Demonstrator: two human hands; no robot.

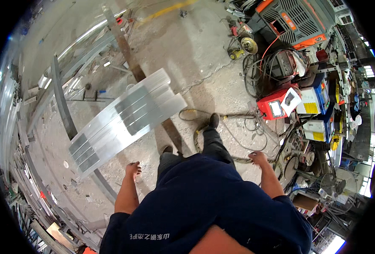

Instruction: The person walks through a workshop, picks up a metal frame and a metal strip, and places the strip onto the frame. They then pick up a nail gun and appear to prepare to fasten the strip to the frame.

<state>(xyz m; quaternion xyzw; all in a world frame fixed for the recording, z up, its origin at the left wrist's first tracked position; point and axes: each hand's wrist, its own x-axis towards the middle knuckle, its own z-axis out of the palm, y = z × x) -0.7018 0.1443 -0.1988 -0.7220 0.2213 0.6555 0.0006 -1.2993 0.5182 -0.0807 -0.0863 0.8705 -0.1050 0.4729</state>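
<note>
My left hand (133,169) hangs beside my left leg, empty, its fingers loosely bent and slightly apart. Nearest to it is a row of long silvery metal profiles (111,129) lying side by side across steel beams, their ends uneven. Out to the right, my right hand (258,158) hangs with nothing in it, fingers loosely bent and apart, above the floor near a thin cable (238,146). Neither hand touches anything.
Steel beams (62,101) run under and beside the profiles. Cables and a hose (196,111) cross the concrete near my feet. To the right stand an orange-and-grey machine (295,21), a red box-shaped unit (267,101) and an angle grinder (238,53). Long metal stock (9,122) lies at left.
</note>
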